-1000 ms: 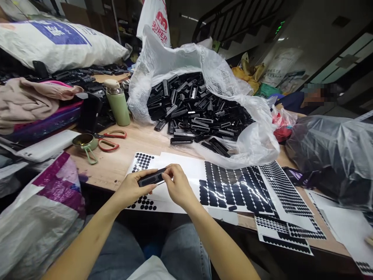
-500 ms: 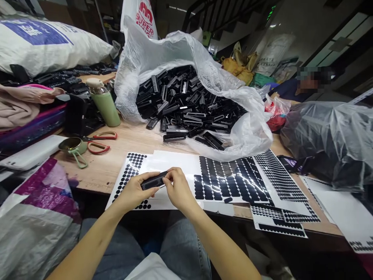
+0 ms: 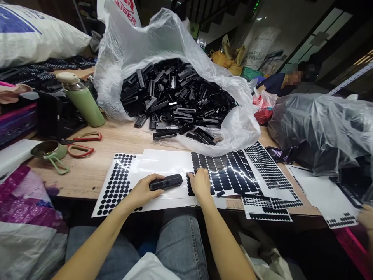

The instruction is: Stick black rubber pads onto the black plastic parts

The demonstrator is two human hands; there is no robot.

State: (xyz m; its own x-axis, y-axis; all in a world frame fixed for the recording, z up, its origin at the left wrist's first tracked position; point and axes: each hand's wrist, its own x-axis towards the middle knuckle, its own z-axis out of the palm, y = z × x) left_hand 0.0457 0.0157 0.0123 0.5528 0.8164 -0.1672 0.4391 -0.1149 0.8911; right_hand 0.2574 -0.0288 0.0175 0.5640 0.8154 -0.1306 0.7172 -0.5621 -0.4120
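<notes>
My left hand (image 3: 147, 190) grips one end of a black plastic piece (image 3: 167, 182), oblong with a carbon-fibre-like pattern. It lies just above a white sheet. To the right, my right hand (image 3: 201, 184) is at the left edge of a glossy sheet of black oblong stickers (image 3: 230, 171). Its fingers are drawn together, and whatever they hold is hidden. Under my left forearm lies a sheet of round black stickers (image 3: 112, 186). One loose oblong sticker (image 3: 220, 193) sits near the sheet's lower edge.
Behind my hands, a clear plastic bag (image 3: 241, 128) spills black plastic pieces (image 3: 175, 101). Red-handled scissors (image 3: 84, 144), a green cup (image 3: 49, 151) and a green bottle (image 3: 83, 103) stand left. More sticker sheets (image 3: 271, 167) lie right. Another person's hand (image 3: 366, 217) shows at the right edge.
My right hand has left the black plastic piece and moved right to the oblong sticker sheet. My left hand keeps the piece. Another person's hand has appeared at the far right.
</notes>
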